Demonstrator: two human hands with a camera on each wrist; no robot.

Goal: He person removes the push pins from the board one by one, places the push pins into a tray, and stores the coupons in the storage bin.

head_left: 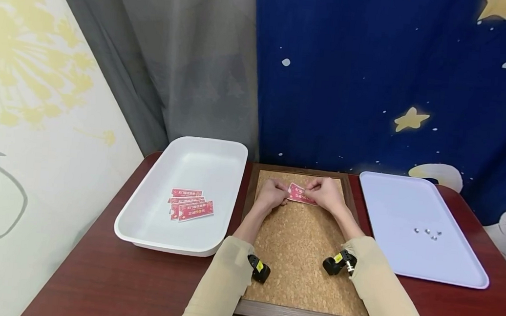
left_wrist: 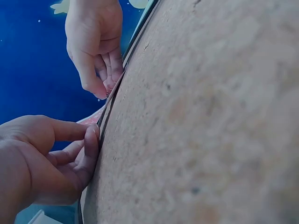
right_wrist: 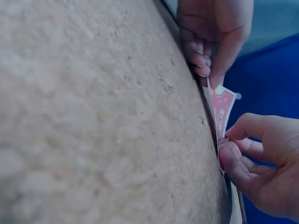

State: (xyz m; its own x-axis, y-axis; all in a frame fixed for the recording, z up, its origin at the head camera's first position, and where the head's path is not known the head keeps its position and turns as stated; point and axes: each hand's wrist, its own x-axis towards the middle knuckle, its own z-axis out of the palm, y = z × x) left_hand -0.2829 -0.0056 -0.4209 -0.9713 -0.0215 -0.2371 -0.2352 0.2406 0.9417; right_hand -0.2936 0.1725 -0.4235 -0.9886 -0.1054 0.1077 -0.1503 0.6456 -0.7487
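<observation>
A red paper coupon [head_left: 295, 192] with white and yellow print is held against the upper part of a framed cork board [head_left: 299, 259]. My left hand [head_left: 273, 194] pinches the coupon's left end between thumb and index finger. At the coupon's right part, my right hand [head_left: 324, 194] pinches a small silver thumbtack [right_wrist: 224, 138], mostly hidden by the fingertips. In the right wrist view the coupon [right_wrist: 221, 103] bows slightly away from the cork between both hands. From the left wrist, the fingers of the left hand [left_wrist: 51, 158] show close against the board's surface.
Left of the board stands a deep white tray [head_left: 138, 218] with several red coupons [head_left: 195, 211] overlapping inside. A shallow pale tray [head_left: 408, 203] on the right holds several small silver thumbtacks [head_left: 434, 237]. Curtains [head_left: 355, 87] hang behind the dark red table [head_left: 139, 277].
</observation>
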